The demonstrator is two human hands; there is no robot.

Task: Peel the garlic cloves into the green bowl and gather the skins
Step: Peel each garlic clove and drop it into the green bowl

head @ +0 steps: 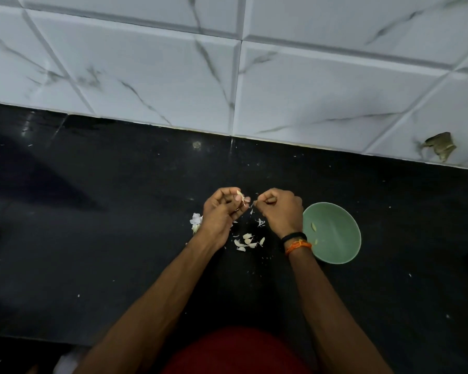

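Observation:
My left hand (222, 211) pinches a small garlic clove (241, 197) between thumb and fingertips above the black counter. My right hand (278, 209) is curled beside it and pinches a thin strip of skin (255, 202) pulled away from the clove. The green bowl (346, 238) stands just right of my right wrist, with two peeled cloves (314, 226) inside. Loose garlic skins (247, 241) lie scattered on the counter between my wrists. A clump of garlic (196, 221) shows at the left of my left hand, partly hidden by it.
The black counter (119, 225) runs back to a white marble-tiled wall (227, 76). A chipped hole in a tile (441, 147) is at the far right. Small skin flecks dot the counter. My red shirt (235, 352) fills the bottom edge.

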